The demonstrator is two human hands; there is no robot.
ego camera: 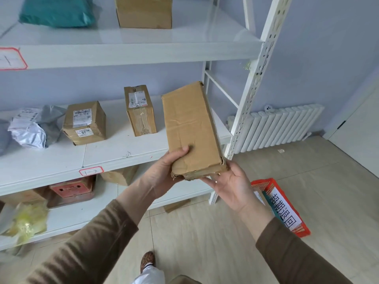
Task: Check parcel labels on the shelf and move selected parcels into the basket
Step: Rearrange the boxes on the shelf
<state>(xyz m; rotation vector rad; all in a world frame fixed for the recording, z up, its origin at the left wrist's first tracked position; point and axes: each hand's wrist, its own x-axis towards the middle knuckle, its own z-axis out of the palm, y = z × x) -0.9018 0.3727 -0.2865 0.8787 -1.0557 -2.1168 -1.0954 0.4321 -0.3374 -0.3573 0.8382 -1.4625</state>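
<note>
Brown knit sleeves are reaching in from the bottom edge, a leopard-print shoe (147,261) is showing on the pale tile floor below. Left hand (164,171) is gripping the flat cardboard parcel (190,130) at its near left corner, thumb pressing on the top face, fingers going under. Right hand (231,185) is lying palm up with fingers extended, supporting the near end from underneath — not curling round it. The parcel is being held in the air in front of the shelf, long and slim, plain creased kraft face up, near corner crushed and torn; no label is showing on this face. An orange plastic mesh basket (303,228) is sitting on the floor to the right, a white printed sign lying on it.

Behind, the white metal shelf (123,158) is carrying a squat cardboard box (85,123) with two white labels, an upright narrow carton (140,111) with a label near its top, and crumpled grey-white poly mailers (30,128) at left. A lower tier is holding a red-printed carton (71,189) and a blurred yellowish bag. The top tier is holding a teal poly bag (57,11) and a plain brown box (143,12). A white ribbed radiator (283,126) is standing against the far wall.
</note>
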